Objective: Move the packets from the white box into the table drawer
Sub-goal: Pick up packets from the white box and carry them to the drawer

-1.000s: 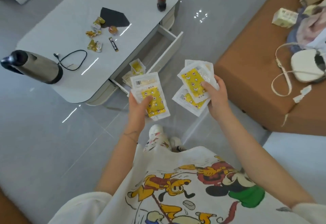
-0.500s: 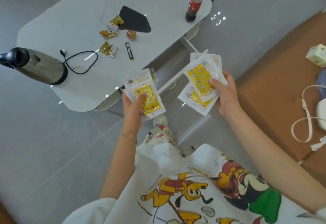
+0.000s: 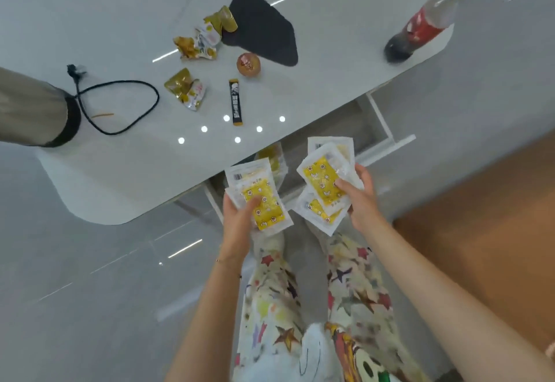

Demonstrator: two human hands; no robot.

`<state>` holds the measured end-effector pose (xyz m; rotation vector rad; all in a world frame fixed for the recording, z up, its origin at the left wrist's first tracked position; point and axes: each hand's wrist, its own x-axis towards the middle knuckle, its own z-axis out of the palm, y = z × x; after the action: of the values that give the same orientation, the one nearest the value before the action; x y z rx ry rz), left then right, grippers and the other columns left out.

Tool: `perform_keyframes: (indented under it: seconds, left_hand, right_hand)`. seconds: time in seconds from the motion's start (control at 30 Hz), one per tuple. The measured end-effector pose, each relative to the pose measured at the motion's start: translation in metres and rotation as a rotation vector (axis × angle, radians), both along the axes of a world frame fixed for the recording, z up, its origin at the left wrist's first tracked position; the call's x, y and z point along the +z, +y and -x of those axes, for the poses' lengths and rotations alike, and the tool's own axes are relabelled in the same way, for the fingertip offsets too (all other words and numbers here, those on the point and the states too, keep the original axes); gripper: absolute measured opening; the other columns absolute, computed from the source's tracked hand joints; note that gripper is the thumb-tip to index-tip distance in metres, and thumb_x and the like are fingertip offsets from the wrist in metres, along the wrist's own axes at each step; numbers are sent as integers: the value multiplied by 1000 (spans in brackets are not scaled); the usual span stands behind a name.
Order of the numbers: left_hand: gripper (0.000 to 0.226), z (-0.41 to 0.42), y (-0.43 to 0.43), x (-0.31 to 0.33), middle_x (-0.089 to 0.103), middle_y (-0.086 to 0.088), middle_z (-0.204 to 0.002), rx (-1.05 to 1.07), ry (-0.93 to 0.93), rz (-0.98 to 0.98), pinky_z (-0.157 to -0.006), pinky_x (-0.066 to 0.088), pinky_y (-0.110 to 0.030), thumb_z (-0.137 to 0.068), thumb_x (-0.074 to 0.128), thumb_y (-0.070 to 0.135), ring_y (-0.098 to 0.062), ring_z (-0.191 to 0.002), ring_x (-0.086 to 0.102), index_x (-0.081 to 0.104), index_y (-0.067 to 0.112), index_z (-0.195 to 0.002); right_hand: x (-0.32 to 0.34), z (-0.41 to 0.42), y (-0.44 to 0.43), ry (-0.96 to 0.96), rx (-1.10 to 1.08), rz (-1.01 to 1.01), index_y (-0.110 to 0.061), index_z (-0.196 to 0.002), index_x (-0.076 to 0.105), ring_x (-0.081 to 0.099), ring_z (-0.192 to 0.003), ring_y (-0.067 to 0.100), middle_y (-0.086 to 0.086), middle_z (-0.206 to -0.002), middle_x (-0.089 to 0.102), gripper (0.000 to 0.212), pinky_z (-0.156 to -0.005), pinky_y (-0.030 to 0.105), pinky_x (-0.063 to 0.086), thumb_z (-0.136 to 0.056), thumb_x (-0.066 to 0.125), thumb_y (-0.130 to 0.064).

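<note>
Two handfuls of flat white plastic packets with yellow printed panels hang above the open white table drawer [image 3: 390,143] as a person stands at the edge of the glossy white worktop [image 3: 126,177]. The left grip [image 3: 240,225] clasps a small stack [image 3: 264,201], thumb pressed across the top packet. The right grip [image 3: 360,198] pinches a looser fan [image 3: 324,183] of several more, thumb on the face and fingers behind. Both bundles are over the near end of the drawer, where at least one matching packet [image 3: 271,156] already lies, partly hidden by the left stack. The white box named in the task is out of view.

The step in hand appears to be the drop into the drawer. It would go best one bundle at a time: lower each low into the opening before the fingers let go, so the slick sleeves land flat and do not skid over the drawer's front onto the tiled floor. The right fan looks the likelier to shed a packet, so squaring it first would help. Setting both loads beside the packet already inside, not on the rim, should leave the drawer free to shut.
</note>
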<state>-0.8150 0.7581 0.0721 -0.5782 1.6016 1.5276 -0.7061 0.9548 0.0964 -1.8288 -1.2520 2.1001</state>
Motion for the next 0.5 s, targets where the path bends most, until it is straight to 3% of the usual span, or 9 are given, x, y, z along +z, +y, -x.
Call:
perform_keyframes:
  seconds: [0.1, 0.2, 0.37, 0.43, 0.5]
  left_hand:
    - [49, 12, 8, -77, 65, -4, -118, -71, -10, 97, -81, 59, -45, -87, 68, 8, -19, -99, 69, 46, 24, -128]
    - [53, 19, 9, -137, 65, -10, -121, -135, -14, 127, -85, 56, -52, -85, 70, 10, -27, -103, 68, 45, 19, -131]
    - [84, 26, 17, -217, 58, -1, -133, -34, -56, 264, -99, 48, -50, -69, 82, 43, -23, -119, 59, 39, 26, -140]
    - [73, 28, 27, -231, 51, -1, -137, 17, -19, 287, -106, 42, -44, -83, 73, 22, -22, -124, 52, 33, 18, -144]
    - [49, 29, 35, -242, 54, -6, -130, 14, 55, 292, -106, 42, -42, -89, 60, -2, -26, -123, 51, 44, 13, -132]
  right_hand:
    - [-81, 26, 20, -72, 1, 25, -25, -114, 50, 66, -93, 22, 6, -115, 63, 38, -65, 31, 56, -87, 61, -1]
    - [-145, 45, 40, -124, -13, 50, -21, -124, 47, 66, -92, 25, 7, -115, 63, 46, -69, 36, 56, -85, 61, -1]
    - [-228, 72, 69, -186, 63, 8, -27, -118, 49, 64, -101, 31, 10, -118, 62, 47, -87, 47, 54, -79, 66, -5]
    - [-254, 79, 74, -204, 96, -11, -29, -120, 49, 63, -103, 29, 6, -116, 63, 46, -90, 50, 53, -81, 65, -8]
    - [-271, 81, 77, -222, 145, -4, -25, -126, 48, 63, -103, 27, 4, -115, 62, 46, -90, 47, 53, -86, 61, -8]
